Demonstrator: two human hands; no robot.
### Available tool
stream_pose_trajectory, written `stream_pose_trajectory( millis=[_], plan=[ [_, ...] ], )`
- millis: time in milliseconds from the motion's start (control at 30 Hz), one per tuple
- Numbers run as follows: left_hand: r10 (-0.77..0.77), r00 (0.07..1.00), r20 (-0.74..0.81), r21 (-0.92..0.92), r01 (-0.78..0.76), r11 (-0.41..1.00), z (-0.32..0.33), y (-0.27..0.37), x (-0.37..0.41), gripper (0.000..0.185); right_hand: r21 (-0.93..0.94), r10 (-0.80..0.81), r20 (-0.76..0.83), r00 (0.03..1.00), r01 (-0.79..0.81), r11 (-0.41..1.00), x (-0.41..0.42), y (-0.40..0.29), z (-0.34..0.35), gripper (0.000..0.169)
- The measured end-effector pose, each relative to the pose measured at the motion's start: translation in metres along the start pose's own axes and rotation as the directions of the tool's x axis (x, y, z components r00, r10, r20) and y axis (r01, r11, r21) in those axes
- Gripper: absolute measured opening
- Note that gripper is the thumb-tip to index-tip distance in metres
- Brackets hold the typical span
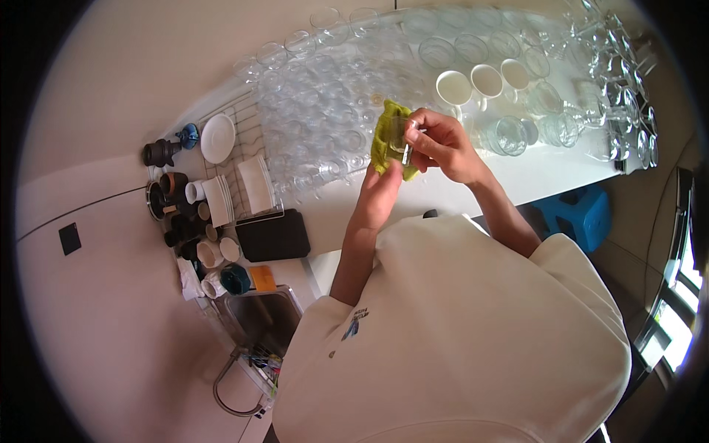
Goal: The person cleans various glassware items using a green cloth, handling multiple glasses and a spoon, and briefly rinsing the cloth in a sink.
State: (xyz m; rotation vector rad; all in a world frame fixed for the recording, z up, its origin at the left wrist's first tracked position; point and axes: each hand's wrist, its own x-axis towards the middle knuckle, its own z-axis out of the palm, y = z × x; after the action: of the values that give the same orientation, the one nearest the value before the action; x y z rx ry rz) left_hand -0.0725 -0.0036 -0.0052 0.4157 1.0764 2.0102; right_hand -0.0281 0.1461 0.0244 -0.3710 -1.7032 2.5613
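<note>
A small clear glass cup (399, 145) is held between my two hands above the counter's front part. My right hand (443, 145) grips its side with thumb and fingers. Behind and under the glass, a yellow-green cloth (383, 138) lies in my left hand (382, 191), whose thumb rests at the glass's lower edge; most of the left fingers are hidden by the cloth. Many clear glasses (310, 99) crowd the counter beyond my hands. White mugs (454, 88) stand just beyond my right hand, with larger glass tumblers (509, 135) to their right.
Stemmed glasses (615, 105) fill the right end. At left are a wire rack (246, 119), a white plate (218, 138), white rectangular dishes (256, 184), a black tray (274, 235), dark and white ceramic cups (209, 253), and a steel sink (266, 315). A blue plastic stool (581, 219) stands below the counter.
</note>
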Motion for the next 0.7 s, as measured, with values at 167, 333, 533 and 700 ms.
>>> stream_pose_trajectory(
  millis=[167,333,533,700],
  plan=[
    [0.144,0.983,-0.114,0.144,-0.127,0.981,0.024,0.003,-0.004,0.021,0.042,0.027,-0.124,0.992,-0.022,0.999,-0.016,-0.015,0.016,0.025],
    [0.262,0.917,-0.302,0.267,-0.182,0.946,0.033,0.003,-0.013,0.022,0.191,0.033,-0.191,0.981,0.004,0.982,-0.027,-0.016,0.033,0.027],
    [0.204,0.927,-0.315,0.268,-0.119,0.956,0.041,0.009,-0.032,0.026,0.366,0.125,-0.224,0.967,-0.036,0.93,-0.03,-0.001,0.04,0.025],
    [0.0,0.927,-0.374,-0.071,-0.028,0.997,0.026,0.01,-0.045,0.034,0.469,0.093,-0.302,0.949,0.063,0.881,-0.032,-0.001,0.03,0.025]
  ],
)
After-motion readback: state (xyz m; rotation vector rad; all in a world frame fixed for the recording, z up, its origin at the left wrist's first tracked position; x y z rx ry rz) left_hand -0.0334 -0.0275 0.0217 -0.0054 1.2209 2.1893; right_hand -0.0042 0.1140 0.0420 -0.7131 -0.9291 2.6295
